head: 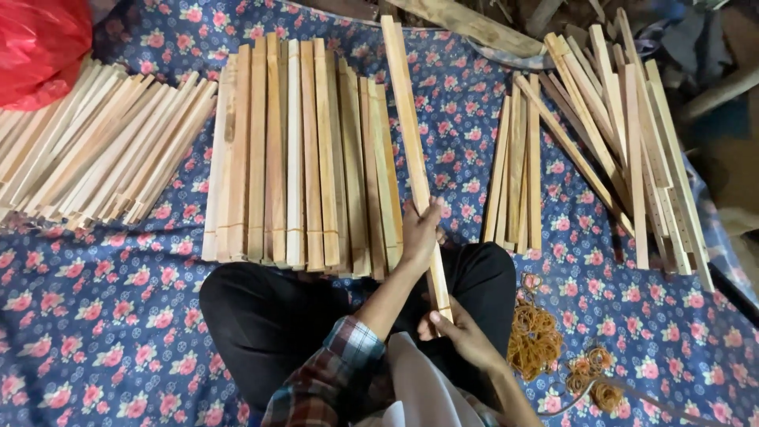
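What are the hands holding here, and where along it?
Both grip one long wooden slat: left hand around its lower third, right hand at its near end.

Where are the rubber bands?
The rubber bands lie in a pile on the flowered cloth, at lower right, beside the person's knee, just right of the right hand.

Bare floral cloth point(87, 316) lies open near left and between the middle row of slats point(300, 150) and the right bundle point(515, 174). Stacked slats point(95, 150) block far left, loose sticks point(632, 134) far right, rubber bands point(534, 332) near right.
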